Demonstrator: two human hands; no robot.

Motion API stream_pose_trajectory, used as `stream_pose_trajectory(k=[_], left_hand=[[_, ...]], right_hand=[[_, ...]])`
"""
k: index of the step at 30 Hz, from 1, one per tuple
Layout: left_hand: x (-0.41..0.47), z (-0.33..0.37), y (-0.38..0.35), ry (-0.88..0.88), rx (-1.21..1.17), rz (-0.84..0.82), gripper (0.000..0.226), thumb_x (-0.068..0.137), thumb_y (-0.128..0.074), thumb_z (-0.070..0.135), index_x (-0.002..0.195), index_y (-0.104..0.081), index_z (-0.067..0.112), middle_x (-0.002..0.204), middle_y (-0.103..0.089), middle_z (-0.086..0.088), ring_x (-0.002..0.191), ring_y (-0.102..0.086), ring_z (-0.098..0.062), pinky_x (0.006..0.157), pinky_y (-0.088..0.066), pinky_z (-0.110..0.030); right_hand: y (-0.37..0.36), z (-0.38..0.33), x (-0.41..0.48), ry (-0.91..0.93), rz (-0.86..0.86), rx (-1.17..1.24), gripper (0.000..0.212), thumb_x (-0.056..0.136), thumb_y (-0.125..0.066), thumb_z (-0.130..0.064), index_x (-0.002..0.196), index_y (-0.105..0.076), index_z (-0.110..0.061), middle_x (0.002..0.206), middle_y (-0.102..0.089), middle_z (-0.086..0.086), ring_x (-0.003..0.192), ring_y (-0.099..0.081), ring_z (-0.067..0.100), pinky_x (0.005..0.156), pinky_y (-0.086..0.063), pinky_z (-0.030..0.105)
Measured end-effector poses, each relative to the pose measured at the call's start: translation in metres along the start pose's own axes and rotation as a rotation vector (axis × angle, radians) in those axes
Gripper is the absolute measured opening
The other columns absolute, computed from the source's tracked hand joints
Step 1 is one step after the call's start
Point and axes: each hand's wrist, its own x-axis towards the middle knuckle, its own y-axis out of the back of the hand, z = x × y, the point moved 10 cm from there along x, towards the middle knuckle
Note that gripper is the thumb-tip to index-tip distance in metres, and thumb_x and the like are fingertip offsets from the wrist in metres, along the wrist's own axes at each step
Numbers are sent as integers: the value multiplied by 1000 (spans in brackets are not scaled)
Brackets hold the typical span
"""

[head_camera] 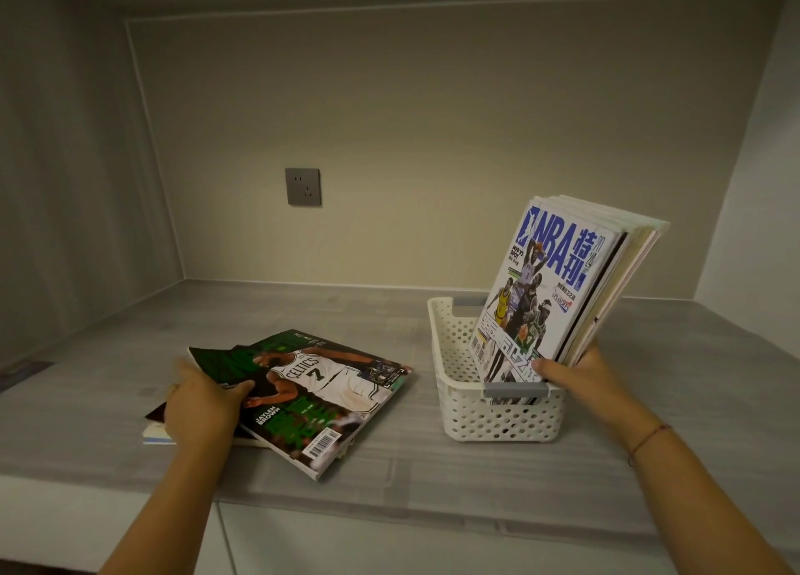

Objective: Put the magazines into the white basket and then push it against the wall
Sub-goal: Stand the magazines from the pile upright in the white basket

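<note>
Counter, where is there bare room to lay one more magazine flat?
The widest bare counter lies behind the green magazine, up to the back wall under the outlet. More lies right of the white basket. Crowded: front left, where the left hand grips it, and the basket, where the right hand holds upright magazines.

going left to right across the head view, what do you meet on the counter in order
left hand → green magazine → white basket → right hand, which holds the stack of magazines standing in the basket
</note>
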Motion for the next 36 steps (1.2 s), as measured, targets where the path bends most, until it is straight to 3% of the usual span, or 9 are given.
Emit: stream_pose_trajectory(k=[2,6,9,13,19,25,28,33,36], left_hand=[[-1,0,-3,39,-71,-47,56,72,-81,29,110,-50,1,101,-64,-23,88,-63,-39,72,-53,-49],[1,1,-26,159,-367,-274,35,85,-68,17,111,-54,-2,104,-65,-23,87,-64,-37,75,-54,-48],[-13,12,-49,367,-748,-509,19,91,-57,10,107,-49,2,93,-64,-20,77,-64,-31,50,-57,-34],[-22,39,-37,391,-970,-532,5,91,-54,7,91,-51,4,82,-62,-16,70,-63,-28,39,-53,-28],[-47,134,29,19,-1114,-395,4,91,-57,13,88,-55,14,87,-68,-3,74,-69,-18,63,-53,-30],[-95,241,86,-355,-1095,-188,14,94,-53,19,87,-49,30,88,-60,10,79,-62,-3,53,-49,-16],[-112,283,75,-486,-965,-174,12,97,-48,17,106,-52,23,91,-58,13,80,-61,-4,51,-49,-13],[-153,323,21,-632,-723,-221,44,99,-42,17,142,-35,16,90,-53,12,65,-55,3,46,-48,-9],[-183,333,-2,-752,-649,-246,51,99,-40,18,148,-26,20,87,-58,6,63,-57,-1,53,-52,-11]], right_hand=[[0,1,0,-2,0,12,60,76,-72,-11,121,-39,-33,101,-60,-21,89,-57,-4,70,-46,17],[-1,0,0,5,-2,22,60,76,-72,-11,118,-39,-38,104,-60,-19,93,-57,-2,73,-45,19],[-1,-1,0,12,-4,8,59,76,-72,-12,121,-41,-34,104,-60,-20,90,-59,-4,69,-45,15],[-1,0,0,9,-5,3,59,75,-73,-14,119,-41,-36,102,-60,-23,88,-59,-6,68,-45,14],[-1,1,2,18,-12,11,61,75,-74,-14,121,-40,-37,106,-60,-21,94,-59,-4,73,-46,17],[-1,3,1,13,-14,24,58,75,-74,-14,119,-43,-37,103,-63,-22,89,-63,-8,71,-49,12],[-1,3,2,9,-14,26,54,75,-74,-14,109,-45,-43,103,-62,-22,90,-62,-6,76,-48,18],[-2,2,1,27,-37,27,59,74,-74,-14,121,-44,-35,108,-63,-16,97,-61,0,83,-49,25],[0,0,2,45,-29,24,58,74,-75,-11,116,-45,-38,104,-63,-17,92,-63,-4,74,-51,15]])
